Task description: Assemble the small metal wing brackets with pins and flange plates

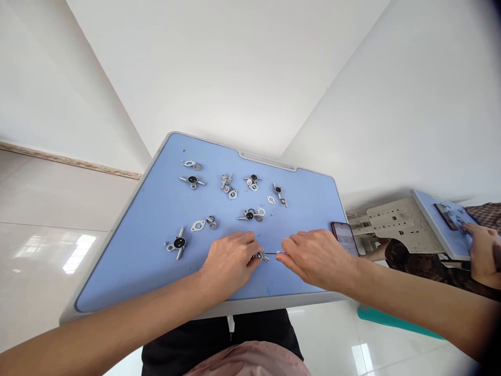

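Observation:
Near the front edge of the blue table [144, 261], my left hand [231, 257] is closed on a small metal valve [261, 256], partly hidden by the fingers. My right hand [313, 256] wraps round the handle of a screwdriver [271, 254]. Its thin shaft points left and its tip meets the valve. Just beyond my hands lies another valve body [249, 214] with a black round centre and a flat plate [261, 212] beside it. To the left, a further valve body [179, 243] rests near an oval plate [198, 225] and a knob-like part [212, 222].
More valve bodies, such as one at the far left [192, 180], lie with loose plates and tiny screws across the table. A phone [345, 237] sits at the right edge. At far right, another person's hand [483, 250] works over a second blue table [438, 222].

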Motion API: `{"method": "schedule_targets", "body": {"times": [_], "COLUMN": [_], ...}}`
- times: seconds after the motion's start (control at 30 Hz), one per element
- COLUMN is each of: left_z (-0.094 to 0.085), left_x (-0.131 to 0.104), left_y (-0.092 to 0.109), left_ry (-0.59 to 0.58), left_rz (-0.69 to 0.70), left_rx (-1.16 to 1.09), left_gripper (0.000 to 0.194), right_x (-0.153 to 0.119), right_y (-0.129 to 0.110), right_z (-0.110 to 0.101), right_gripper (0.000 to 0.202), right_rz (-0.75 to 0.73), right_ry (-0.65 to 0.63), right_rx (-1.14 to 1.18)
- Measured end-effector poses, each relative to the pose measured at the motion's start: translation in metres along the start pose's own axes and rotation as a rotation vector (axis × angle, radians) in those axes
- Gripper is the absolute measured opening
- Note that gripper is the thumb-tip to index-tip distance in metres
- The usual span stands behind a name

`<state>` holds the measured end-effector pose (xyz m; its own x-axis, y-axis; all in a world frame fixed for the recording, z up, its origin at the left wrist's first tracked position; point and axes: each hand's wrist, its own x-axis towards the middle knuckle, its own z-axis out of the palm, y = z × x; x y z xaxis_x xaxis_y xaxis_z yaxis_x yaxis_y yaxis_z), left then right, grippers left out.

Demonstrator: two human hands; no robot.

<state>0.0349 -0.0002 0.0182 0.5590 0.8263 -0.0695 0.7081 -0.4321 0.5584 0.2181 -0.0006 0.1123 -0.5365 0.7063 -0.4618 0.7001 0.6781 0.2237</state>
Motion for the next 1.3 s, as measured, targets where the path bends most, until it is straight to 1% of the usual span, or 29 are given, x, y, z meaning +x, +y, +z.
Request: {"method": "schedule_targets", "body": {"times": [0.03,0.07,0.13,0.2,0.23,0.27,0.33,0.4,0.53,0.57,0.6,0.67,0.7,0.73,0.77,0.83,0.9,0.97,1.03,1.1,1.17,1.2,1.23,1.3], "left_z": [0.0,0.0,0.0,0.0,0.0,0.0,0.0,0.0,-0.001,-0.001,-0.001,0.0,0.0,0.001,0.001,0.001,0.002,0.002,0.002,0.002,0.001,0.001,0.001,0.002], "left_x": [0.0,0.0,0.0,-0.001,0.0,0.0,0.0,0.001,0.001,0.001,0.0,0.0,0.0,0.0,0.0,0.0,0.0,0.0,0.0,-0.001,-0.001,-0.001,-0.001,-0.001], "left_y": [0.0,0.0,0.0,0.0,0.0,0.0,-0.001,-0.001,0.0,0.0,0.0,0.0,-0.001,-0.001,-0.001,-0.001,-0.002,-0.002,-0.002,-0.002,-0.002,-0.002,-0.003,-0.003], "left_ry": [-0.001,-0.003,-0.008,-0.011,-0.011,-0.01,-0.006,-0.004,-0.005,-0.007,-0.007,-0.003,0.001,0.005,0.007,0.005,-0.004,-0.008,-0.005,0.006,0.017,0.019,0.018,0.012], "left_rz": [0.001,0.002,0.003,0.002,0.003,0.004,0.005,0.005,0.004,0.004,0.005,0.009,0.012,0.014,0.014,0.015,0.017,0.02,0.027,0.034,0.039,0.039,0.037,0.029], "left_rx": [-0.001,-0.002,-0.002,0.0,0.0,0.0,-0.001,-0.002,0.006,0.008,0.01,0.009,0.008,0.008,0.008,0.008,0.009,0.015,0.02,0.022,0.02,0.018,0.016,0.008], "left_gripper": [0.021,0.021,0.022,0.022,0.022,0.022,0.021,0.021,0.021,0.021,0.022,0.022,0.022,0.021,0.021,0.021,0.021,0.021,0.02,0.02,0.02,0.019,0.019,0.02], "right_x": [0.0,0.0,-0.001,-0.002,-0.002,-0.001,-0.001,-0.001,-0.001,-0.001,0.0,0.002,0.002,0.002,0.002,0.002,0.004,0.008,0.012,0.014,0.01,0.008,0.005,0.0], "right_y": [0.001,0.001,0.002,0.003,0.003,0.003,0.003,0.003,0.004,0.005,0.005,0.005,0.005,0.005,0.005,0.004,0.002,-0.001,-0.003,-0.002,0.003,0.005,0.007,0.009], "right_z": [0.001,0.001,0.004,0.007,0.009,0.01,0.01,0.008,0.006,0.006,0.007,0.008,0.008,0.008,0.009,0.011,0.016,0.019,0.018,0.013,0.005,0.002,0.0,-0.001], "right_gripper": [0.033,0.032,0.026,0.022,0.026,0.032,0.039,0.036,0.017,0.018,0.024,0.031,0.031,0.031,0.03,0.026,0.015,0.011,0.013,0.015,0.028,0.031,0.03,0.021], "right_rz": [0.028,0.025,-0.061,-0.145,-0.145,-0.115,-0.023,0.003,-0.178,-0.191,-0.17,-0.055,-0.01,0.006,-0.009,-0.091,-0.15,-0.147,-0.101,-0.009,0.09,0.123,0.137,0.111], "right_ry": [0.01,0.033,0.103,0.152,0.156,0.145,0.103,0.081,0.098,0.089,0.073,0.038,0.029,0.025,0.026,0.015,-0.052,-0.144,-0.193,-0.179,-0.133,-0.112,-0.099,-0.095], "right_rx": [0.015,0.036,0.054,0.021,-0.003,-0.017,-0.002,0.044,0.007,-0.013,-0.02,0.003,0.025,0.045,0.057,0.047,0.01,-0.01,0.004,0.038,0.08,0.103,0.125,0.157]}}
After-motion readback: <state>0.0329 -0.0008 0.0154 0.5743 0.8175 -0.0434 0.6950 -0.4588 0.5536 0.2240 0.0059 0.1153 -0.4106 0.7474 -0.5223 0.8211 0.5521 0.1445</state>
